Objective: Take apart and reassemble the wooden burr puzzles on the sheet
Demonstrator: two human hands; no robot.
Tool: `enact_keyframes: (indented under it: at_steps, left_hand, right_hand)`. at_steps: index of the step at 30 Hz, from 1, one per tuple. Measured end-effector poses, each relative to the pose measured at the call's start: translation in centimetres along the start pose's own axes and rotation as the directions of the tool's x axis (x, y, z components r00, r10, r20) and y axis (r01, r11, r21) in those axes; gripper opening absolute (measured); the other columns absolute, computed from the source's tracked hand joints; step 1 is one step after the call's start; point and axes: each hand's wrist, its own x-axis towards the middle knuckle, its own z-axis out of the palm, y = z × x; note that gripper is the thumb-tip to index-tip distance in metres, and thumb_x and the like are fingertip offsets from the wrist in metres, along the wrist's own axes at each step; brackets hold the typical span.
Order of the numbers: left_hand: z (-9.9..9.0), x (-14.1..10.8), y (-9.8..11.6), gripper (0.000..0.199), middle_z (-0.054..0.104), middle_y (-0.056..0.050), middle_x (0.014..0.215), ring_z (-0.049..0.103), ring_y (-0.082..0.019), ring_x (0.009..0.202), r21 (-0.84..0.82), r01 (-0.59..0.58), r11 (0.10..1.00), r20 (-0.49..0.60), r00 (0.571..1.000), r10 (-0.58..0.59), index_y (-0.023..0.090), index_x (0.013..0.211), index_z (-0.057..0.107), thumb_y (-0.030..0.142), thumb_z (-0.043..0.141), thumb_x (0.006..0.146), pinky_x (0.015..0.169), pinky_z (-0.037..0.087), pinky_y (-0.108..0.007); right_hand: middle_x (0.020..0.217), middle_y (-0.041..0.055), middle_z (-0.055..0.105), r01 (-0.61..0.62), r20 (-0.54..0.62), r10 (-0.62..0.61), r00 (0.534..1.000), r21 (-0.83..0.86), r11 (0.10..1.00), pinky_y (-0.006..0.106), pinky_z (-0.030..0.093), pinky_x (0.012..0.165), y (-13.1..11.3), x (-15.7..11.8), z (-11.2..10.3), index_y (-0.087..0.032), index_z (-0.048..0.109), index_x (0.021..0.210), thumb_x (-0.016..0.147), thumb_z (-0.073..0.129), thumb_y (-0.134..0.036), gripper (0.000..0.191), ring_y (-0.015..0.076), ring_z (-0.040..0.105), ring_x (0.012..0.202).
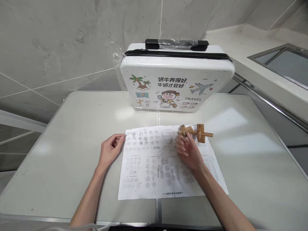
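Observation:
A printed sheet of paper with rows of small puzzle diagrams lies on the table, upside down to me. At its upper left edge, my left hand is closed, thumb and fingertips together on the paper's margin. My right hand is over the right half of the sheet, fingers curled. Its thumb and forefinger close on a notched wooden puzzle piece marked with dark writing. Touching or close beside that is another cluster of crossed wooden puzzle pieces, also marked. Whether the two clusters interlock I cannot tell.
A white suitcase with travel cartoons and partial plastic wrap stands upright at the table's back. The pale folding table has a centre seam. To the right is a white counter with a dark framed inset; a grey tiled wall rises behind.

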Motion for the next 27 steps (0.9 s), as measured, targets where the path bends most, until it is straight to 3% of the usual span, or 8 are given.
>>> enact_keyframes:
  at_steps: [3,10,27]
  left_hand:
    - [0.0,0.0,0.0,0.03,0.076,-0.001,0.085,0.053,-0.013,0.063,0.014,-0.01,1.0,-0.002,1.0,0.01,0.022,0.105,0.081,0.047,0.066,0.099,0.06,0.043,-0.025]
    - [0.0,-0.1,0.2,0.03,0.078,-0.002,0.087,0.057,-0.014,0.064,0.056,-0.027,0.998,0.004,1.0,0.027,0.022,0.106,0.081,0.047,0.066,0.099,0.063,0.046,-0.027]
    - [0.2,-0.2,-0.3,0.026,0.073,0.001,0.08,0.054,-0.014,0.061,0.16,-0.182,0.97,0.028,0.983,0.18,0.023,0.106,0.08,0.042,0.064,0.103,0.062,0.045,-0.027]
  right_hand:
    - [0.074,-0.0049,0.049,-0.051,0.058,0.056,0.997,-0.089,0.995,0.016,0.033,0.033,1.0,-0.4,0.6,-0.025,0.062,0.093,0.091,0.081,-0.057,0.037,0.0097,0.042,0.051]
    - [0.079,-0.0011,0.06,-0.117,0.13,0.142,0.981,-0.186,0.976,0.022,0.049,0.048,1.5,-0.7,1.6,-0.02,0.066,0.092,0.094,0.082,-0.049,0.033,0.0115,0.057,0.059]
    - [0.08,0.0003,0.065,-0.131,0.144,0.15,0.978,-0.134,0.982,0.022,0.048,0.051,1.3,-0.5,1.5,-0.019,0.071,0.093,0.096,0.082,-0.048,0.031,0.011,0.058,0.06]
